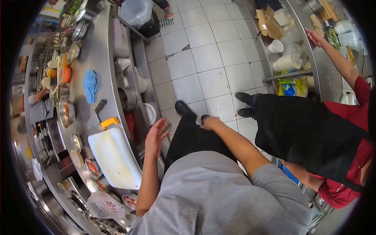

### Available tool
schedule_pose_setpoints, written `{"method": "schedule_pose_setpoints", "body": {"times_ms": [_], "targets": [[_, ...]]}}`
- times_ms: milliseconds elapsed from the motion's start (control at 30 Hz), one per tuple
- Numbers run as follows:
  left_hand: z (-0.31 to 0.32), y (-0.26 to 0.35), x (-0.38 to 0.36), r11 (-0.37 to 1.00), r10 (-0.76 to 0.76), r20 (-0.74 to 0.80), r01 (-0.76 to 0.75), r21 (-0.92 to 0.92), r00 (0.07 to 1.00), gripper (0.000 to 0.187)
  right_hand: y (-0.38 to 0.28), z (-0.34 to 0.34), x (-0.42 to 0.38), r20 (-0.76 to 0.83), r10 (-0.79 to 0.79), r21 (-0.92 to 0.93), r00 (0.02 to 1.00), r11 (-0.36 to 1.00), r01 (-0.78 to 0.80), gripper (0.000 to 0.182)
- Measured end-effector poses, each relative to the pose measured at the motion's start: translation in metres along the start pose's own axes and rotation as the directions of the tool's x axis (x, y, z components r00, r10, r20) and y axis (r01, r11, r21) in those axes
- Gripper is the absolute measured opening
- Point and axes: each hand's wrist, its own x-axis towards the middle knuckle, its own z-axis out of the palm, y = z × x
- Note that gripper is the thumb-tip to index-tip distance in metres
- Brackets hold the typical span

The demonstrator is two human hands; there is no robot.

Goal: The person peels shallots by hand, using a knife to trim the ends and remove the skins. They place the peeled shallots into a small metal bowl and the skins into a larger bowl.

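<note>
My left hand (155,137) hangs in the air beside the steel counter on the left, fingers loosely bent and apart, with nothing visible in it. The nearest thing on the counter is a white cutting board (114,158) with a stained surface. An orange-yellow handle (109,123) rests at the board's far end, and a scraper with a black handle (101,106) lies just beyond it. My right hand (212,123) is held in front of my dark apron, away from both counters. Its fingers are smeared and partly hidden, so their closure does not show.
A person in a red shirt and black apron (297,133) stands close on my right, one hand (314,38) at the right counter's edge. Blue cloth (90,86), metal bowls (66,112) and a plastic bag (103,204) occupy the left counter. A lined bin (137,13) stands ahead.
</note>
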Motion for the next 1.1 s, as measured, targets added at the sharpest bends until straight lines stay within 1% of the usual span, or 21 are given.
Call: {"method": "schedule_pose_setpoints", "body": {"times_ms": [33,67,133,200,267,300,333,367,400,433,467,533,567,600,667,700,767,900,933,1000,1100], "targets": [[-0.014,-0.005,0.012,0.967,-0.050,-0.072,0.067,0.247,0.996,0.058,0.032,0.017,0.012,0.109,0.069,0.061,0.992,0.995,-0.076,0.050],[-0.035,-0.022,0.029,0.968,-0.049,-0.067,0.064,0.243,0.997,0.058,0.057,0.025,0.018,0.171,0.043,0.057,0.984,0.997,-0.054,0.046],[-0.085,-0.068,0.061,0.812,-0.250,-0.109,0.270,0.518,0.962,0.054,0.076,0.016,0.009,0.060,0.198,0.163,0.978,0.965,-0.205,0.045],[-0.115,-0.100,0.072,0.628,-0.352,-0.080,0.299,0.718,0.933,0.058,0.078,-0.009,0.009,0.044,0.331,0.258,0.942,0.908,-0.331,0.042],[-0.144,-0.135,0.083,0.794,-0.391,-0.156,0.418,0.442,0.907,0.063,0.083,-0.031,0.030,-0.012,0.410,0.297,0.912,0.872,-0.388,0.042],[-0.152,-0.123,0.099,0.769,-0.508,-0.203,0.547,0.332,0.837,0.063,0.081,-0.051,0.039,-0.122,0.371,0.284,0.921,0.902,-0.326,0.036],[-0.156,-0.102,0.106,0.709,-0.630,-0.231,0.671,0.217,0.741,0.064,0.076,-0.082,0.050,-0.127,0.363,0.258,0.923,0.911,-0.323,0.036],[-0.152,-0.088,0.110,0.711,-0.635,-0.232,0.675,0.198,0.737,0.064,0.067,-0.105,0.056,-0.139,0.357,0.409,0.924,0.870,-0.275,0.035],[-0.139,-0.060,0.119,0.628,-0.688,-0.271,0.740,0.243,0.673,0.058,0.059,-0.122,0.066,-0.152,0.352,0.553,0.924,0.805,-0.216,0.039],[-0.133,-0.040,0.130,0.541,-0.728,-0.312,0.791,0.284,0.610,0.052,0.051,-0.140,0.078,-0.192,0.349,0.571,0.917,0.800,-0.185,0.046],[-0.145,-0.052,0.145,0.554,-0.723,-0.313,0.788,0.269,0.615,0.052,0.042,-0.158,0.092,-0.198,0.335,0.557,0.921,0.812,-0.176,0.046],[-0.182,-0.099,0.175,0.655,-0.535,-0.266,0.593,0.469,0.802,0.040,0.040,-0.170,0.129,-0.281,0.144,0.606,0.949,0.794,0.059,0.041],[-0.185,-0.102,0.178,0.801,-0.096,-0.133,0.156,0.579,0.986,0.028,0.037,-0.172,0.145,-0.348,0.024,0.518,0.937,0.838,0.171,0.035],[-0.175,-0.097,0.183,0.820,-0.082,-0.175,0.166,0.548,0.981,0.028,0.028,-0.182,0.159,-0.303,-0.007,0.452,0.953,0.879,0.150,0.023],[-0.149,-0.065,0.188,0.950,-0.278,-0.405,0.311,0.017,0.871,0.026,0.007,-0.203,0.176,-0.008,-0.107,0.723,0.994,0.687,0.080,0.017],[-0.132,-0.044,0.178,0.960,-0.263,-0.467,0.277,-0.039,0.845,0.026,-0.007,-0.220,0.177,0.025,-0.172,0.680,0.985,0.725,0.110,0.017],[-0.095,-0.002,0.140,0.970,-0.204,-0.514,0.244,0.011,0.834,0.038,-0.037,-0.245,0.163,0.034,-0.227,0.366,0.973,0.909,0.199,0.024],[-0.052,-0.006,0.053,0.984,-0.135,-0.678,0.020,-0.175,0.723,0.033,-0.073,-0.268,0.159,0.198,-0.294,0.133,0.935,0.953,0.271,0.035],[-0.048,-0.015,0.036,0.980,-0.139,-0.692,-0.003,-0.199,0.709,0.033,-0.080,-0.276,0.154,0.213,-0.301,0.100,0.930,0.953,0.285,0.035],[-0.038,-0.033,-0.001,0.964,-0.116,-0.815,-0.134,-0.230,0.567,0.020,-0.103,-0.280,0.143,0.223,-0.400,0.041,0.889,0.915,0.401,0.039],[-0.027,-0.030,-0.055,0.957,0.036,-0.902,-0.276,-0.093,0.430,0.004,-0.134,-0.271,0.122,0.303,-0.490,0.033,0.818,0.863,0.505,0.033]]}}
